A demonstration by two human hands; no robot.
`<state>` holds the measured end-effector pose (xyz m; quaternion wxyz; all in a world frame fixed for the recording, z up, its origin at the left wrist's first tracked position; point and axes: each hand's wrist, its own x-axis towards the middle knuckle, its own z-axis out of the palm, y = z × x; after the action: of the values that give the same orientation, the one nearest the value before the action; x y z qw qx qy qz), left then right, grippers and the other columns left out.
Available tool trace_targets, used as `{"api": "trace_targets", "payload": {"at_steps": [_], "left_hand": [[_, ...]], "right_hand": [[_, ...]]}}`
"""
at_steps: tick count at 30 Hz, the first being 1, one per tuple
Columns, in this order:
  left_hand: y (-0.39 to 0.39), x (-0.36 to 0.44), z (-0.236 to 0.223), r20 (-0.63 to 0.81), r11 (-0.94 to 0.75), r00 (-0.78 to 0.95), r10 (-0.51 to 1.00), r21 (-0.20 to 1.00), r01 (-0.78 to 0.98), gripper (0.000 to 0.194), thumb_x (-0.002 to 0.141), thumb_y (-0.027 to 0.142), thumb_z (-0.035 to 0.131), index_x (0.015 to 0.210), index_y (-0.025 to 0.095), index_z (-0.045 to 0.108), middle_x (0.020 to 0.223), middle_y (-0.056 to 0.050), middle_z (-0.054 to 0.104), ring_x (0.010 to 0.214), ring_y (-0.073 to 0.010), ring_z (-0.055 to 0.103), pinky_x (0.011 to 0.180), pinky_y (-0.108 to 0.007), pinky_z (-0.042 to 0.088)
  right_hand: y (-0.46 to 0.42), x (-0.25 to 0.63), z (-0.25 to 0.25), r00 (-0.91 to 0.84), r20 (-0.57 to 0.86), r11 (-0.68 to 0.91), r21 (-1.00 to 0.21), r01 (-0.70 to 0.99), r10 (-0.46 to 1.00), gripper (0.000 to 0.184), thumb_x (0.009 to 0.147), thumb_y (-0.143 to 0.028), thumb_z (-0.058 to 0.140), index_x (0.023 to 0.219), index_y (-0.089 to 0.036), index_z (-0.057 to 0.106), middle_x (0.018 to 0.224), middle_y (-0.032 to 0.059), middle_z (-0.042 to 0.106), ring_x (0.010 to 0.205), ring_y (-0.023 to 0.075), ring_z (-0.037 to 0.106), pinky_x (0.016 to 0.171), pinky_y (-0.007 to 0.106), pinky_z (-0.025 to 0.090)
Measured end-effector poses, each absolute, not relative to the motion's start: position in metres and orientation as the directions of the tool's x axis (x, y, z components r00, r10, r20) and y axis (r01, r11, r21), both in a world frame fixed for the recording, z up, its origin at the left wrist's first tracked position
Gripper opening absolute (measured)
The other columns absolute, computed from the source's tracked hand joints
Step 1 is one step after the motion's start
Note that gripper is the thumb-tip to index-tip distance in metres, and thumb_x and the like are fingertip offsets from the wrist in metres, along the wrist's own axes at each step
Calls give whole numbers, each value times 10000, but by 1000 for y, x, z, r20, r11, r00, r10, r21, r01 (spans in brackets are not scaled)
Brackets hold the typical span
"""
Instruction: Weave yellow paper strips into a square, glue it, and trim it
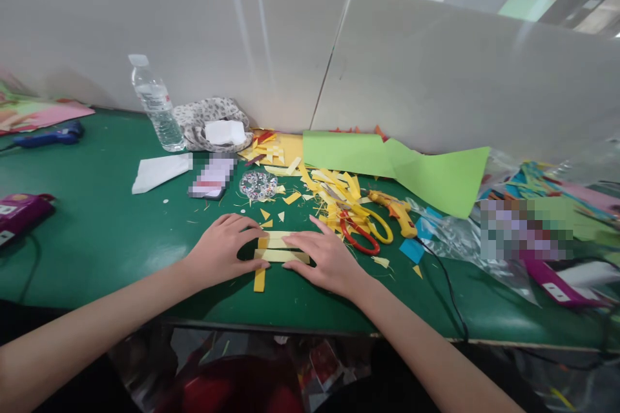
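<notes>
Two pale yellow paper strips (275, 256) lie crosswise over a darker yellow paper strip (259, 279) on the green table. At the left ends of the pale strips is my left hand (223, 245), its thumb and fingers spread apart and touching the paper. My right hand (329, 258) rests on their right part, thumb apart from the stretched fingers. Both hands are open and lie low over the table. Just beyond my right hand are scissors (361, 244) with red and yellow handles, among a pile of yellow paper scraps (334, 186).
A yellow glue gun (398, 211) with a black cord lies to the right. Behind are a green sheet (426, 174), a round clear disc (258, 186), a phone (213, 175), a white tissue (159, 173), a water bottle (157, 106) and a patterned cloth bag (194, 117). A partition (436, 77) stands behind.
</notes>
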<state>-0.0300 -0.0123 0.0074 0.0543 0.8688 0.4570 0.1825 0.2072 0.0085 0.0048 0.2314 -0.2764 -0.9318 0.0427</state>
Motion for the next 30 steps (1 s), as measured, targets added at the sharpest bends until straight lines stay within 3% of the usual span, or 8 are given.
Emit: {"api": "trace_targets", "payload": {"at_steps": [7,13,22,30], "left_hand": [[-10,-30,8,268,-604,543,796,282,746,413,770,497,566,1093,241,577,1090,-53,620,1012,-231,547,882,-395,402],[-11,-29,1,238,-627,581,779,315,712,413,822,447,522,1176,234,517,1204,-67,589,1137,-222,507,1002,-430,332],[-18,-25,-6,231,-587,540,809,357,727,433,849,402,496,1250,246,455,1278,-64,543,1192,-216,471,1035,-466,305],[-20,-25,-7,230,-564,516,825,381,733,431,848,382,505,1242,214,458,1255,-86,558,1165,-227,492,1009,-451,341]], "right_hand": [[8,205,6,-767,421,873,-180,452,484,186,882,-224,481,990,-209,632,963,13,714,953,144,639,1077,483,230],[2,204,4,-812,435,920,-134,370,390,245,856,-88,446,947,-213,635,965,2,715,951,136,636,1084,473,222],[-2,205,3,-813,430,918,-132,374,393,233,858,-79,433,972,-178,611,955,15,709,916,127,637,1098,465,199],[-2,202,3,-766,390,855,-135,501,511,337,891,-210,429,1211,-127,493,1152,95,631,1063,189,574,1035,459,315]]}}
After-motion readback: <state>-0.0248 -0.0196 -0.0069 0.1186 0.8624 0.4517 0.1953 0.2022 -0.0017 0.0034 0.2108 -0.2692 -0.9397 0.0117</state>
